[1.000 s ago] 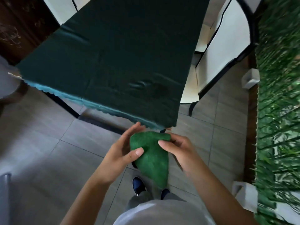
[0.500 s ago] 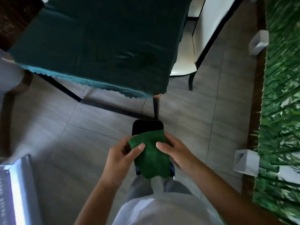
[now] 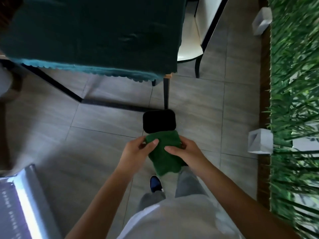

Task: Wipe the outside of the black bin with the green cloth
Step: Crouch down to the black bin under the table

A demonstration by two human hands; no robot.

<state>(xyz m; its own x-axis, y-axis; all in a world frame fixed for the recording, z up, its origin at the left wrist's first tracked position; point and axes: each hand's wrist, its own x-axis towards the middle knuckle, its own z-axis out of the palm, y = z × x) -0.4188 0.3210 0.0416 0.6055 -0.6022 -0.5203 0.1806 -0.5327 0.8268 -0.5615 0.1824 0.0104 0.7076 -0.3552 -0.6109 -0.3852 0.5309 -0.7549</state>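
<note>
Where the grey trousers and one blue shoe (image 3: 155, 183) show at the bottom of the view, two bare forearms reach forward over the tiled floor (image 3: 96, 145). Both hands hold a single green cloth (image 3: 164, 156) between them. The left hand (image 3: 136, 152) pinches the cloth's upper left edge, thumb on top and fingers curled beneath; the right hand (image 3: 187, 150) pinches its upper right edge the same way, thumb lying across the fabric. Most of the cloth hangs below the two grips, its lower edge loose above the legs.

Just beyond the hands, one black bin (image 3: 159, 120) stands on the floor with its open top facing up; the cloth's top edge overlaps the bin's near rim in the view, though whether they touch cannot be told. Behind the bin rises a thin black table leg (image 3: 165, 94), and above it a table covered by a dark green tablecloth (image 3: 96, 31) with a scalloped edge. A pale chair (image 3: 189, 50) stands beyond the table's right corner. Along the right side runs a blurred wall of green foliage (image 3: 293, 83), with two white blocks (image 3: 259, 143) at its foot. A shiny metal object (image 3: 25, 200) sits at lower left. No writing is legible anywhere.
</note>
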